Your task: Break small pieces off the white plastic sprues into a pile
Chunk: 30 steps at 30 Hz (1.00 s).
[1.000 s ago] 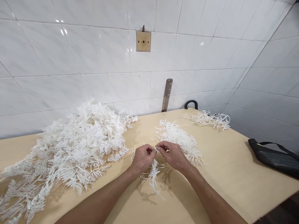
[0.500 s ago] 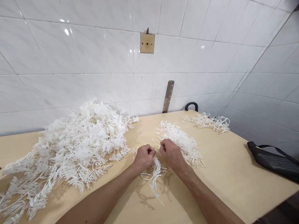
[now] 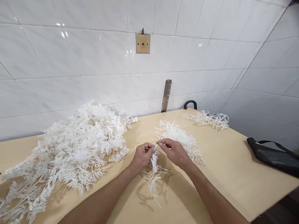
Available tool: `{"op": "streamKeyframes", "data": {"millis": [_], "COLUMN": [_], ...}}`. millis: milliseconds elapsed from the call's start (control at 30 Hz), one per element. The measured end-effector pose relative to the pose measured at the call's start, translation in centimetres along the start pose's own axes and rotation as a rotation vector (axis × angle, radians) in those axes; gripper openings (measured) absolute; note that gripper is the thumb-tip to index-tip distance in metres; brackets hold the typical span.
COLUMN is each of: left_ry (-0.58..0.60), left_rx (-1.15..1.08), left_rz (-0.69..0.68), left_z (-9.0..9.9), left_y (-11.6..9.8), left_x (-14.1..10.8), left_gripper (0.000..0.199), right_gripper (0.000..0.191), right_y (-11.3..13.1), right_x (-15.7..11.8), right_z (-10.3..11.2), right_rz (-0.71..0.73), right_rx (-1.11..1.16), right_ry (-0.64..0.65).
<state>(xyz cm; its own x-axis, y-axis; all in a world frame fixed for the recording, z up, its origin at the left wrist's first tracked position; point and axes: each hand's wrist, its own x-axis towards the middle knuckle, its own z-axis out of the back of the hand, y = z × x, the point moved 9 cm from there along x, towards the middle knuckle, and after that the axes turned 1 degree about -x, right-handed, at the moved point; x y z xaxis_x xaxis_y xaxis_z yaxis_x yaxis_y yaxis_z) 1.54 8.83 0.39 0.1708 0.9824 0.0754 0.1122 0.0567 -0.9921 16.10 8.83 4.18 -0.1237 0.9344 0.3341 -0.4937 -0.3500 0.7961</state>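
Note:
Near the middle of the table, my left hand point(image 3: 143, 157) pinches a white plastic branch point(image 3: 154, 163) with fine twigs, which hangs down from the fingers. My right hand point(image 3: 174, 151) meets it from the other side, thumb and forefinger closed at the branch's upper end. Whatever small piece lies between those right fingertips is too small to make out. Just behind my right hand lies a pile of short white twig pieces point(image 3: 178, 135). A large heap of white branching plastic sprigs point(image 3: 81, 149) fills the left side.
Bare stripped stems point(image 3: 210, 119) lie at the table's far right corner, by a black curved handle point(image 3: 190, 102). A black bag-like item point(image 3: 273, 157) rests at the right edge. A metal strip point(image 3: 166, 95) stands against the tiled wall behind the tan table point(image 3: 224, 168).
My right hand has shifted slightly left, its fingertips now touching the top of the branch, with fingers more extended. My left hand stays nearly in place. The view has tilted a little.

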Motion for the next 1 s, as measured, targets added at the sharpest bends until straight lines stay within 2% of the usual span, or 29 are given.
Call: {"op": "streamKeyframes", "data": {"millis": [333, 833, 1000], "left_ry": [-0.036, -0.053, -0.059], "left_rx": [0.115, 0.451, 0.515], "left_rz": [-0.007, -0.053, -0.065], "left_z": [0.3, 0.3, 0.3], "left_y": [0.5, -0.4, -0.2], "left_x": [0.1, -0.2, -0.1], "left_gripper": [0.022, 0.017, 0.010], "right_gripper": [0.023, 0.013, 0.013], "right_y": [-0.7, 0.9, 0.7], "right_x": [-0.3, -0.6, -1.0], "right_z": [-0.6, -2.0, -2.6], "right_rz": [-0.110, 0.108, 0.101], "right_rx": [0.028, -0.222, -0.287], "right_ry": [0.049, 0.031, 0.031]}}
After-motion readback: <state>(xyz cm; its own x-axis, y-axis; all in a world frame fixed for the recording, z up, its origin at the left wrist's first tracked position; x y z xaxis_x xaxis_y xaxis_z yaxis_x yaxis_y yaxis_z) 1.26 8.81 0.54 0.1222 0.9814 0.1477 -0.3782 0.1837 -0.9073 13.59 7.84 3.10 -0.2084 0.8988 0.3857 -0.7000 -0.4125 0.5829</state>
